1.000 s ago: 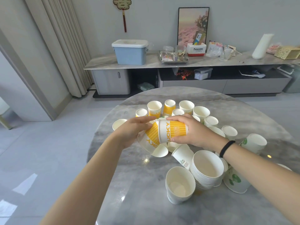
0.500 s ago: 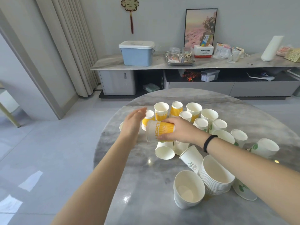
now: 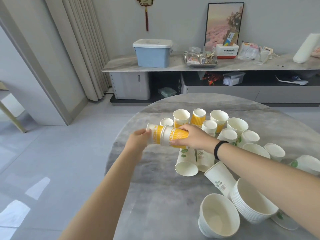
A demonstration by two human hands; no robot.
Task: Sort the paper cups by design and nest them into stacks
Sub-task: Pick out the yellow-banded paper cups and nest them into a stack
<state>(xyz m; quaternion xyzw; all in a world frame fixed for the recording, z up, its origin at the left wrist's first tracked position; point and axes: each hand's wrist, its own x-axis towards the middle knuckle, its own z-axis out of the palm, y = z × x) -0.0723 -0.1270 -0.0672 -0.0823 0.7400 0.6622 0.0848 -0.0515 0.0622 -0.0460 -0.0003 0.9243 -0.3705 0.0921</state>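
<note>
My right hand (image 3: 194, 137) grips a yellow-striped cup (image 3: 173, 135) lying sideways above the round marble table (image 3: 155, 187). My left hand (image 3: 138, 141) holds a second yellow-striped cup (image 3: 155, 134) by its end, and the two cups are partly nested. Several more yellow-striped cups stand upright behind, one of them the yellow cup (image 3: 198, 116). White cups with green leaf prints lie and stand to the right, such as the leaf cup (image 3: 186, 161). Two nested stacks lie on their sides near me: the stack (image 3: 251, 203) and the smaller stack (image 3: 218, 217).
The table's left edge drops to a grey tiled floor (image 3: 52, 161). A long low cabinet (image 3: 207, 66) stands against the far wall with a blue lidded box (image 3: 153, 52), a metal tray and a framed picture. Curtains hang at the left.
My left hand has taken hold of a second yellow cup, and both hands have brought the two cups together end to end, shifted left over the table edge. The view has also moved closer.
</note>
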